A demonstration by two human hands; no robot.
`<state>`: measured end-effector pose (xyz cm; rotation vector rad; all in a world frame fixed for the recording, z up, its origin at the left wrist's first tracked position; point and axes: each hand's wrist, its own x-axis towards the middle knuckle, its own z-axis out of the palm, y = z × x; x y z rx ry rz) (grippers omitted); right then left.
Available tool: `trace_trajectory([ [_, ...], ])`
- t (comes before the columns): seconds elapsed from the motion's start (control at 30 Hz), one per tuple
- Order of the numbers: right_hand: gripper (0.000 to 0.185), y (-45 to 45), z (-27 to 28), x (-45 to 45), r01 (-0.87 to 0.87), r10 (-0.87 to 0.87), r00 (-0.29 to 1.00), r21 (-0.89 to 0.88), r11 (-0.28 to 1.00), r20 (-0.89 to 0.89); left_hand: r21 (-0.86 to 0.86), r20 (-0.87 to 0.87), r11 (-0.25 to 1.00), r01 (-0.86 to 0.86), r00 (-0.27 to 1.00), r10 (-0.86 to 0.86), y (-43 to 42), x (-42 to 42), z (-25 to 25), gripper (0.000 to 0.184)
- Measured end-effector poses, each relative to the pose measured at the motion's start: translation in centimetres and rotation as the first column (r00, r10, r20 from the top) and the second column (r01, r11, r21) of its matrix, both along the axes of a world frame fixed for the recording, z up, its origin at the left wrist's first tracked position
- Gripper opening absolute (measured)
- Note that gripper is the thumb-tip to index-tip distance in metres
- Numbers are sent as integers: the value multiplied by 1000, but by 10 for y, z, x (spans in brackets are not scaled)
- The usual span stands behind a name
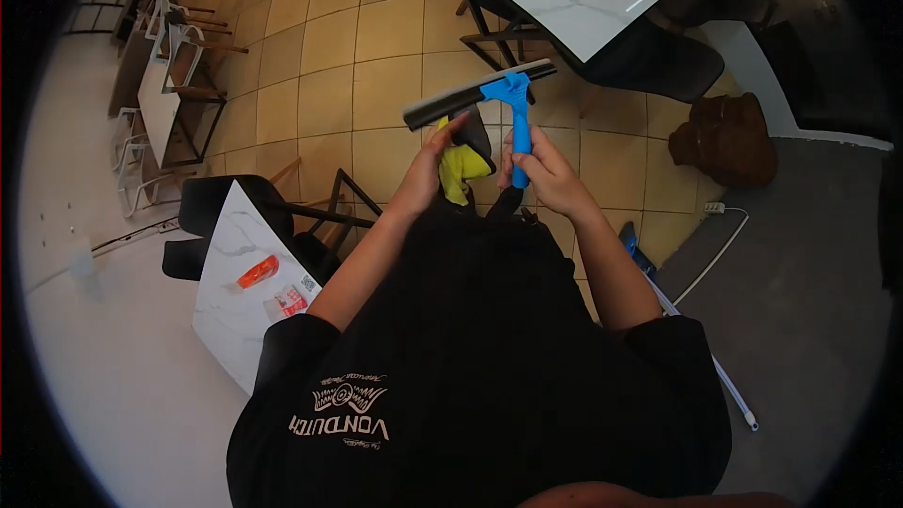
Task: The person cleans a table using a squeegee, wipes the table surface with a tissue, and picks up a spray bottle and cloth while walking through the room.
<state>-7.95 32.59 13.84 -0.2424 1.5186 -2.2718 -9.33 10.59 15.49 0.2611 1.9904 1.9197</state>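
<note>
Holding a blue squeegee [520, 136] by its handle, the right hand [555, 174] is closed tight in front of the black shirt [470, 339]. The left hand [423, 174] has a yellow and gray cloth [466, 165] bunched up in it. Just past both hands is the long blade [442, 109]. It goes across on a slant, with its left end closer to the body and its right end farther out. The left hand is nearer that left end, but I cannot tell if its fingers touch it. Some left fingers are hard to see, and the right palm is hidden. Farther off, a white table [611, 0] is cut off at the top.
</note>
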Motion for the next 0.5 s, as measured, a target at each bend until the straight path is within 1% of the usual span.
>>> trace_trajectory([
  [0.03, 19, 1, 1, -9, -5, 12, 997, -87, 996, 82, 74, 46, 996, -52, 998, 49, -1, -11, -3, 54],
  [0.07, 19, -21, 11, -25, -2, 32, 983, -161, 987, 179, 156, 114, 981, -114, 989, 97, -26, -29, -1, 55],
  [0.1, 20, -23, 19, -31, -26, 72, 963, -177, 984, 259, 227, 171, 957, -178, 975, 141, -28, -38, -7, 55],
  [0.13, 21, -27, 30, -37, -50, 113, 935, -191, 980, 337, 295, 232, 923, -247, 956, 182, -29, -47, -13, 55],
  [0.17, 21, -30, 35, -43, -57, 116, 932, -179, 982, 344, 359, 296, 878, -317, 931, 215, -29, -55, -19, 55],
  [0.23, 16, -33, 41, -59, -130, 244, 862, -272, 953, 444, 470, 420, 762, -446, 872, 251, -28, -76, -30, 56],
  [0.27, 16, -33, 41, -69, -130, 238, 862, -258, 957, 448, 481, 424, 754, -447, 872, 245, -27, -89, -35, 56],
  [0.37, 14, -35, 36, -103, -153, 222, 830, -174, 973, 512, 502, 536, 720, -479, 826, 175, -32, -132, -46, 64],
  [0.43, 14, -31, 34, -133, -174, 214, 814, -124, 977, 541, 523, 576, 690, -500, 804, 147, -35, -164, -65, 67],
  [0.5, 14, -23, 36, -167, -168, 240, 779, -176, 970, 579, 426, 557, 727, -540, 789, 259, -40, -199, -102, 68],
])
